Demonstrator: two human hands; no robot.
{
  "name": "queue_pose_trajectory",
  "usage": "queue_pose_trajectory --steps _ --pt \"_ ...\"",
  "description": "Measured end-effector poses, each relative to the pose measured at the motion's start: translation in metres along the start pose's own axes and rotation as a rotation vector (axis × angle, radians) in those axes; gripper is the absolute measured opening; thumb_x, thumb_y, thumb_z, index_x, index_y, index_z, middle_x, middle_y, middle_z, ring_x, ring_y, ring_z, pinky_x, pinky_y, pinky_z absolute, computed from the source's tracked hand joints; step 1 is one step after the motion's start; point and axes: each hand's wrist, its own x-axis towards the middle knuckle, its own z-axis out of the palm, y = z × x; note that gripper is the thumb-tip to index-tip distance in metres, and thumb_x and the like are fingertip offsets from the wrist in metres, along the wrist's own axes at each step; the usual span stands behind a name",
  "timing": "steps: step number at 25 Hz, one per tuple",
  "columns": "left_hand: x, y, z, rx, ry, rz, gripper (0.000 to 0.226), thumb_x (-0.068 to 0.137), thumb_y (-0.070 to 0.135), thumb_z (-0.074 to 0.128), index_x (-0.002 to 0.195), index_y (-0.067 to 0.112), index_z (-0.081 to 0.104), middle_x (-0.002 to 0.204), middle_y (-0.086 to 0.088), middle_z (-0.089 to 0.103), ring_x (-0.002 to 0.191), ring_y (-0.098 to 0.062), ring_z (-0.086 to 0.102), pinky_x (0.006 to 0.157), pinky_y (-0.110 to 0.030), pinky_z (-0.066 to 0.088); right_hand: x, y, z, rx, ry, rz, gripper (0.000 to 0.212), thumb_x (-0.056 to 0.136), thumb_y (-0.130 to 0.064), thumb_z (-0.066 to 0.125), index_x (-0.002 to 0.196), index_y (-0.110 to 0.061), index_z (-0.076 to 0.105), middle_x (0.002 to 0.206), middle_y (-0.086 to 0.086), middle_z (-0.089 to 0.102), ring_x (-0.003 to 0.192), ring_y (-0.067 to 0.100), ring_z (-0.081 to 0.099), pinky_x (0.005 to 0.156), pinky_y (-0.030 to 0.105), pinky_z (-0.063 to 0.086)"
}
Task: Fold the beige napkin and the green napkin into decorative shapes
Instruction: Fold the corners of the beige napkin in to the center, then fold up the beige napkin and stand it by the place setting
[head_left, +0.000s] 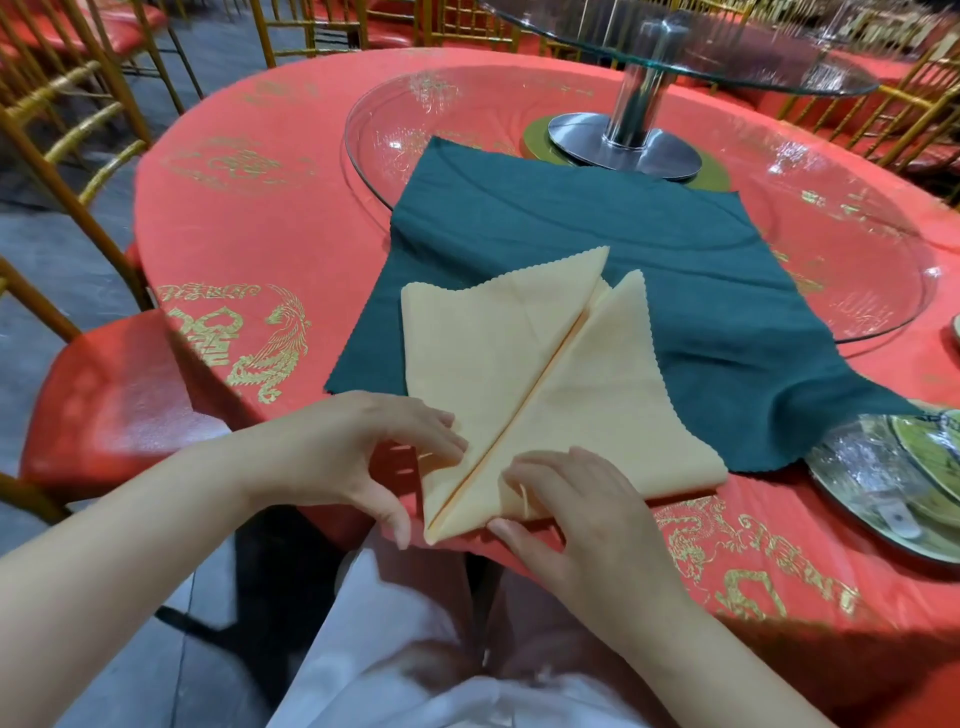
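Observation:
The beige napkin lies folded into a kite shape with two flaps meeting along a centre crease, its narrow tip pointing at me at the table's near edge. It rests on top of the green napkin, which is spread flat beneath it and reaches onto the glass disc. My left hand pinches the left flap near the tip, thumb under the edge. My right hand presses fingertips on the right flap by the tip, thumb at its lower edge.
The round table has a red cloth with gold prints. A glass turntable with a metal post stands behind the napkins. Glass plates sit at the right. Gold chairs with red seats ring the table.

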Motion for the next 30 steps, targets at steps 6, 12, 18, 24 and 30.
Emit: queue_pose_trajectory --steps 6,12,18,24,30 --pt "0.008 -0.004 0.013 0.144 0.017 0.089 0.046 0.071 0.042 0.070 0.114 0.029 0.064 0.122 0.022 0.057 0.123 0.007 0.041 0.110 -0.014 0.015 -0.006 -0.007 0.004 -0.041 -0.011 -0.052 0.035 0.077 -0.045 0.061 0.096 -0.018 0.070 0.102 -0.003 0.070 0.094 0.010 0.064 0.090 0.032 0.047" --pt "0.009 -0.003 0.015 0.164 0.047 0.090 0.028 0.086 0.025 0.058 0.113 0.026 0.066 0.118 0.012 0.064 0.116 0.001 0.051 0.100 -0.029 0.040 -0.005 -0.017 0.009 -0.041 0.029 0.017 0.025 0.079 -0.030 0.057 0.096 -0.017 0.069 0.100 -0.003 0.071 0.096 0.009 0.065 0.092 0.031 0.046" --pt "0.017 0.000 0.013 0.158 0.161 0.027 0.033 0.080 0.015 0.051 0.105 0.037 0.055 0.105 0.014 0.068 0.097 -0.004 0.062 0.083 -0.030 0.048 -0.005 -0.004 0.002 0.037 0.041 0.151 0.036 0.066 -0.010 0.057 0.099 -0.017 0.069 0.103 -0.003 0.071 0.093 0.007 0.059 0.089 0.028 0.044" --pt "0.028 0.011 0.006 0.086 0.295 0.072 0.028 0.077 0.015 0.050 0.096 0.029 0.065 0.091 0.015 0.071 0.088 -0.001 0.064 0.079 -0.018 0.048 0.018 0.015 -0.031 0.183 -0.180 0.273 0.039 0.079 -0.001 0.056 0.107 -0.024 0.070 0.103 -0.004 0.072 0.105 0.007 0.050 0.096 0.021 0.039" --pt "0.039 0.070 -0.043 0.087 0.332 0.166 0.028 0.083 0.029 0.056 0.087 0.003 0.064 0.075 -0.004 0.063 0.069 -0.015 0.056 0.065 -0.031 0.045 0.047 0.007 -0.098 0.511 -0.208 0.273 0.018 0.087 -0.022 0.057 0.072 -0.027 0.065 0.057 -0.014 0.041 0.054 0.004 0.032 0.049 0.020 0.026"
